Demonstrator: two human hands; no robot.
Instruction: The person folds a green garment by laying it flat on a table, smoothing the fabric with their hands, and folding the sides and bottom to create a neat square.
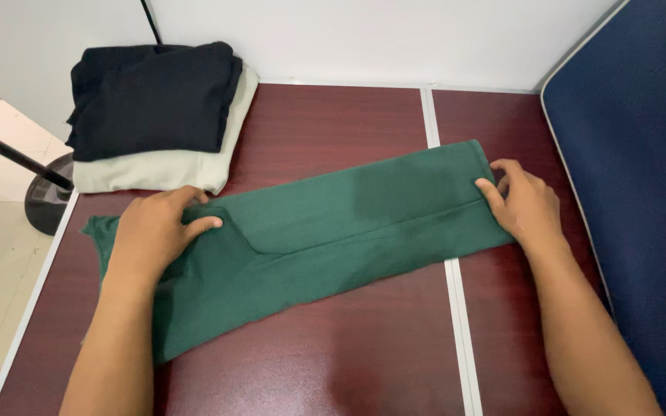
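Note:
A dark green garment [333, 223] lies folded lengthwise into a long strip across the dark red-brown table [333, 123], running from lower left to upper right. My left hand [152, 231] rests on its left part, fingers curled onto the fabric with the thumb out to the right. My right hand [526, 204] pinches the right end of the strip at its folded edge.
Two folded garments are stacked at the back left: a black one [152, 96] on a pale beige one [171, 166]. A dark blue padded panel [641, 169] stands along the right side. A black stand base [44, 196] sits on the floor left of the table.

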